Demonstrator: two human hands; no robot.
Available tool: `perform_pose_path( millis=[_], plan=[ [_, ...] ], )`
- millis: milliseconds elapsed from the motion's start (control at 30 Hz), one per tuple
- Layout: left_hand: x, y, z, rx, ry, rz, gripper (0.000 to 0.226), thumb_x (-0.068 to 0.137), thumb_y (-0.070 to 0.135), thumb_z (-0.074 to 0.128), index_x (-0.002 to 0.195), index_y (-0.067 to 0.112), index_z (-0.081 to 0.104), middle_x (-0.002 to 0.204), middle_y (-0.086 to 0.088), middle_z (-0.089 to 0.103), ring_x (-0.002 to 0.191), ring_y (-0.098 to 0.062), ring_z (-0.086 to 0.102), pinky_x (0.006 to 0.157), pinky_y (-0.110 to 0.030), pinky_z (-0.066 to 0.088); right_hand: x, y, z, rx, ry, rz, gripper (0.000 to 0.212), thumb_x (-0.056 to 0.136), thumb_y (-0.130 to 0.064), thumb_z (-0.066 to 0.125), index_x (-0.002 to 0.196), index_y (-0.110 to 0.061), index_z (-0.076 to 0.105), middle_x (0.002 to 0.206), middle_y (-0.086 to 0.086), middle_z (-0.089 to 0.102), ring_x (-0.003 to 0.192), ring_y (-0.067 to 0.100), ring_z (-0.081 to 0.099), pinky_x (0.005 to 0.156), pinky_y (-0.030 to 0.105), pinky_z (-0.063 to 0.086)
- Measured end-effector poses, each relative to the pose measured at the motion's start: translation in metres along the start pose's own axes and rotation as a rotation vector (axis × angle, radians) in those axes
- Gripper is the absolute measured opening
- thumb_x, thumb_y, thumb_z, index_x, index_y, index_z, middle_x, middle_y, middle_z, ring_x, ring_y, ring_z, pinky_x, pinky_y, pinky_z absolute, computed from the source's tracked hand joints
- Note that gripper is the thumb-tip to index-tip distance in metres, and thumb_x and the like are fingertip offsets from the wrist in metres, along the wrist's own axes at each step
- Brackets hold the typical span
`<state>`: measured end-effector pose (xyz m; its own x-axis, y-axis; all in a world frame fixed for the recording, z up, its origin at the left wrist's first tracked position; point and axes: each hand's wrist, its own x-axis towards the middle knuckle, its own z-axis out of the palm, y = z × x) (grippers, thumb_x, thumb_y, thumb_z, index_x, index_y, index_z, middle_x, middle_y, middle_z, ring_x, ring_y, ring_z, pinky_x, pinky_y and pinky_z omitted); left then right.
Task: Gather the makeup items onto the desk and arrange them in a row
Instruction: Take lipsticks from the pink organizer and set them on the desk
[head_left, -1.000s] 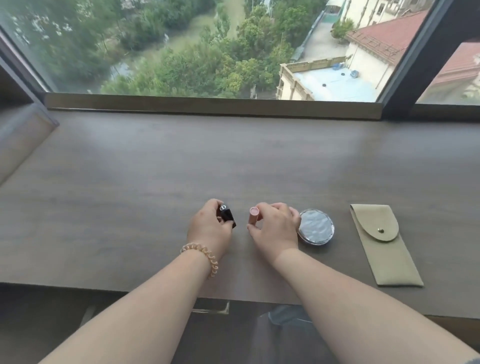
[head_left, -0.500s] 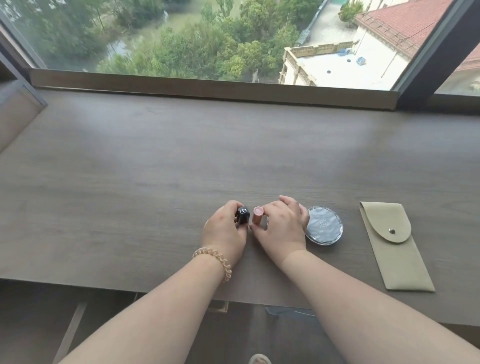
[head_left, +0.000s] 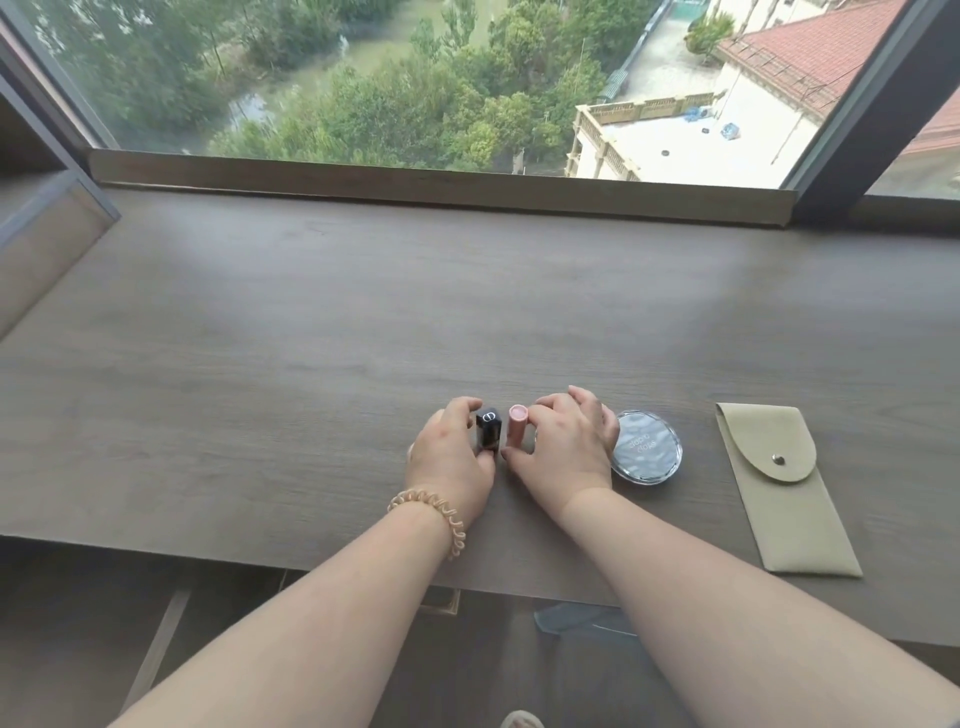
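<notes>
Open desk (head_left: 311, 338) far and left; by near edge, left hand (head_left: 449, 457) tight around black lipstick (head_left: 489, 428), right hand (head_left: 563, 447) around adjacent pink lipstick (head_left: 517, 426).

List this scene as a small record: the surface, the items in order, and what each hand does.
surface: desk
items, left to right: black lipstick, pink lipstick, compact, pouch
left hand: holds the black lipstick, upright
right hand: holds the pink lipstick, upright
lipsticks: side by side, close together
</notes>
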<state>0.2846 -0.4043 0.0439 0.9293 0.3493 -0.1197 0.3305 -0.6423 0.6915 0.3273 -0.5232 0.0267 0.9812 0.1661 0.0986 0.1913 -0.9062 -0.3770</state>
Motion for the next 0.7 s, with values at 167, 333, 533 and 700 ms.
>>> perform_pose_path(
  millis=[167,333,533,700],
  plan=[
    [-0.009,0.005,-0.015,0.037,0.005,-0.017,0.053,0.077,0.012,0.062,0.127,0.021,0.049,0.119,-0.001,0.057,0.115,-0.018,0.053,0.102,-0.041,0.04,-0.009,0.002,-0.014,0.028,0.019,-0.007,0.04,0.079,-0.051,0.058,0.112,-0.03,0.062,0.119,-0.007,0.058,0.13,0.019,0.03,0.106,0.038,0.011],
    [-0.018,0.025,-0.048,0.165,0.067,0.042,0.057,0.082,0.018,0.058,0.135,0.025,0.04,0.135,0.004,0.048,0.128,-0.015,0.041,0.106,-0.036,0.03,-0.014,-0.008,-0.051,0.073,0.02,-0.135,0.072,0.076,-0.046,0.062,0.14,-0.028,0.034,0.152,-0.001,0.029,0.141,0.02,0.018,0.112,0.037,0.008],
    [-0.039,0.046,-0.115,0.471,0.224,0.134,0.069,0.09,0.028,0.045,0.148,0.03,0.007,0.159,0.004,0.002,0.145,-0.015,0.003,0.113,-0.037,0.012,-0.006,-0.066,-0.098,0.023,0.067,-0.343,0.068,0.088,-0.038,0.052,0.147,-0.028,0.02,0.158,0.001,0.011,0.144,0.021,0.009,0.113,0.036,0.003],
    [-0.066,0.022,-0.18,0.576,0.375,0.11,0.073,0.09,0.028,0.042,0.148,0.028,-0.003,0.159,0.002,-0.005,0.146,-0.016,-0.005,0.113,-0.039,0.011,-0.015,-0.138,-0.109,0.046,0.048,-0.497,0.066,0.089,-0.029,0.051,0.147,-0.027,0.021,0.158,0.001,0.012,0.145,0.022,0.009,0.114,0.037,0.005]
  ],
)
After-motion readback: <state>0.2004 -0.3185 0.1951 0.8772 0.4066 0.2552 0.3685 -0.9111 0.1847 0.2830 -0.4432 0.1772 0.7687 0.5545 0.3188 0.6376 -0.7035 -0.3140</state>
